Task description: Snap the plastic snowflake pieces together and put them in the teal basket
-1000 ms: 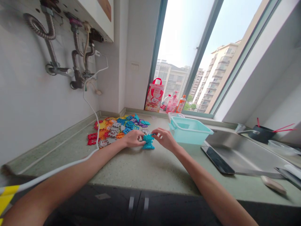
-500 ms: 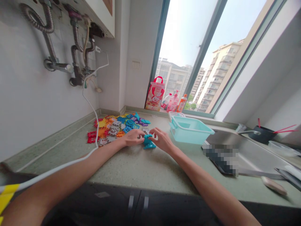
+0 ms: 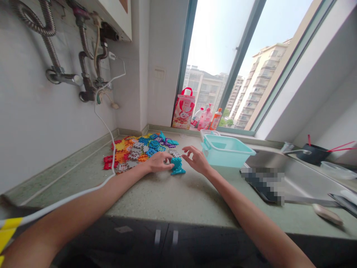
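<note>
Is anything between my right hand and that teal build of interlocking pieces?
Nothing visible: only a small gap separates your right hand from the teal build; your left hand is at its opposite side.

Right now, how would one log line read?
left hand: touching turquoise build | right hand: open, apart from it | colourful pieces: spread behind

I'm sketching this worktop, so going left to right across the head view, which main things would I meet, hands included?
Red pieces → left hand → turquoise block model → right hand → plastic tub → dark pot.
</note>
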The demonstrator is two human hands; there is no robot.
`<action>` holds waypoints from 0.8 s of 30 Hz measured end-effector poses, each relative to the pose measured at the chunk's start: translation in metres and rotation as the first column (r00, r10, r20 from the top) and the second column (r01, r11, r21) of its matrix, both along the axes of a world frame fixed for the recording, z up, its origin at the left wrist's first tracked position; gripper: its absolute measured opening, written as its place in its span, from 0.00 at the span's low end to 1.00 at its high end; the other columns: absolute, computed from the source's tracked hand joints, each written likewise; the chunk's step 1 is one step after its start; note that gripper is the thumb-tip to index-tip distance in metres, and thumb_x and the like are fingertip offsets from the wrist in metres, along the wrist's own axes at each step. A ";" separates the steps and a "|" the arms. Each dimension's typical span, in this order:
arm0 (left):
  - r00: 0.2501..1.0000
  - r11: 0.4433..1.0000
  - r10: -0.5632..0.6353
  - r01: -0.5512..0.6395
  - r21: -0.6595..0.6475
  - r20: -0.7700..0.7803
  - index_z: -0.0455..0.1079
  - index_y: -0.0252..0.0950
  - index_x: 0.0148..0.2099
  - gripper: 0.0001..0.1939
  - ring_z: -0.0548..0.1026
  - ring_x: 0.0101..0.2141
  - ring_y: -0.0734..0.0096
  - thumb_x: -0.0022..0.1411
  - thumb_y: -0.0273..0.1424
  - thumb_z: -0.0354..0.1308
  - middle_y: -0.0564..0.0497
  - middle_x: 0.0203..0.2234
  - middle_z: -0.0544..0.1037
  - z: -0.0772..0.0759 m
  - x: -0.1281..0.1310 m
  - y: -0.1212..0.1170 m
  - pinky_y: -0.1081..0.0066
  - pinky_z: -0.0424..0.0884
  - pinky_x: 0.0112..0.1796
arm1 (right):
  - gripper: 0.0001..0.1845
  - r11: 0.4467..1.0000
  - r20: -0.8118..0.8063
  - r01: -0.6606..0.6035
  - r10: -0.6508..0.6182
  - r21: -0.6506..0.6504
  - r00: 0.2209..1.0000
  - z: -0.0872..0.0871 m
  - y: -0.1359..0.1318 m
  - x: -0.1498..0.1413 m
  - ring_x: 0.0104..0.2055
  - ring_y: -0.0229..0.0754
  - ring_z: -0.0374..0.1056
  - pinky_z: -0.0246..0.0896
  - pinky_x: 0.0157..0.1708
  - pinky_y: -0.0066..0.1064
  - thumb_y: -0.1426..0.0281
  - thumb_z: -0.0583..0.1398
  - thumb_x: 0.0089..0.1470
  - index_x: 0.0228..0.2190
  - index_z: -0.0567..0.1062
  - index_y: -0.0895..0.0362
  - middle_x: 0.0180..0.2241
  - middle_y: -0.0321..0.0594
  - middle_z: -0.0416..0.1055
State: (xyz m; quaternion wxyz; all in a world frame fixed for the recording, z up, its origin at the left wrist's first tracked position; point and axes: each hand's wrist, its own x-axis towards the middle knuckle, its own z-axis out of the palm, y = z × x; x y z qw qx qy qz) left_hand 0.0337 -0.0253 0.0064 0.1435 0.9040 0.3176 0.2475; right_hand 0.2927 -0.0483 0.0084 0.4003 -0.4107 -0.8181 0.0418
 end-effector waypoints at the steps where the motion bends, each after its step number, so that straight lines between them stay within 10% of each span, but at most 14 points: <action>1: 1.000 1.000 0.009 -0.009 -0.003 0.003 0.80 0.37 0.39 0.13 0.76 0.35 0.64 0.60 0.40 0.61 0.49 0.32 0.80 0.000 0.001 0.000 0.69 0.68 0.41 | 0.16 0.999 -0.048 0.031 -0.033 -0.040 0.998 -0.006 0.007 0.005 0.40 0.42 0.75 0.71 0.38 0.31 0.61 0.59 0.66 0.53 0.75 0.52 0.47 0.45 0.77; 8: 1.000 1.000 -0.027 0.027 -0.010 -0.002 0.79 0.34 0.50 0.22 0.76 0.36 0.61 0.66 0.42 0.53 0.46 0.36 0.81 0.003 0.000 -0.004 0.67 0.68 0.40 | 0.27 0.905 0.043 0.253 -0.254 -0.342 0.966 -0.036 0.079 0.014 0.47 0.42 0.77 0.69 0.56 0.37 0.67 0.61 0.65 0.64 0.71 0.52 0.60 0.48 0.73; 16: 0.997 0.998 -0.062 0.063 -0.014 0.045 0.75 0.37 0.61 0.26 0.78 0.40 0.60 0.69 0.42 0.49 0.46 0.40 0.82 0.001 -0.003 -0.007 0.65 0.70 0.44 | 0.34 0.881 0.057 0.266 -0.265 -0.392 0.963 -0.013 0.161 -0.040 0.53 0.46 0.77 0.71 0.52 0.35 0.51 0.59 0.66 0.64 0.70 0.59 0.56 0.54 0.77; 24: 0.997 1.000 -0.013 0.015 -0.024 0.072 0.77 0.39 0.58 0.25 0.78 0.37 0.61 0.68 0.43 0.48 0.48 0.35 0.81 0.002 -0.005 -0.010 0.67 0.70 0.42 | 0.26 0.861 0.131 0.360 -0.336 -0.360 0.933 -0.019 0.178 -0.060 0.45 0.49 0.79 0.70 0.45 0.33 0.50 0.66 0.57 0.49 0.83 0.54 0.43 0.45 0.84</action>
